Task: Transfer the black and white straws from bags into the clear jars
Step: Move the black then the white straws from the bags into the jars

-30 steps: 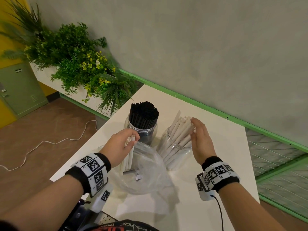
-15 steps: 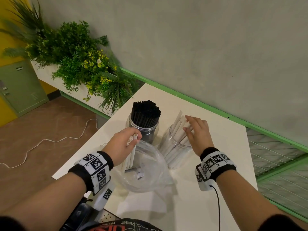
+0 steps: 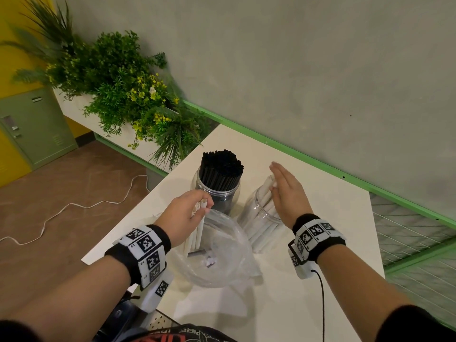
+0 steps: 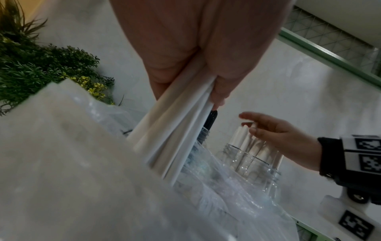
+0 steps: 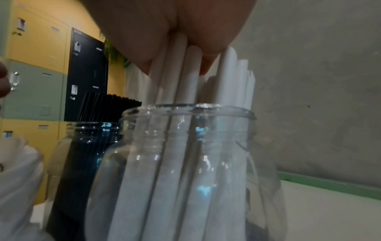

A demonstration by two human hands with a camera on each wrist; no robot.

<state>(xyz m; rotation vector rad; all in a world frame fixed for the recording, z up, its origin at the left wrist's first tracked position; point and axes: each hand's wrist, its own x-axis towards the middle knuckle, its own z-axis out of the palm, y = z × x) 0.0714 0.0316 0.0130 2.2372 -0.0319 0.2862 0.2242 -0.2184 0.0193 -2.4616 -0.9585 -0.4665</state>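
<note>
On a white table (image 3: 320, 213) against a grey wall: two clear jars, one plastic bag, two hands. Left hand (image 3: 183, 215) curled round a few white straws (image 3: 199, 225) standing in the open bag (image 3: 222, 255). Behind, left jar (image 3: 217, 193) packed with black straws (image 3: 222, 166). Right jar (image 3: 261, 218) part-filled with white straws. Right hand (image 3: 287, 193) flat, fingers straight, holding nothing, palm against those straw tops. Green plants (image 3: 118, 82) far left; brown floor below.
</note>
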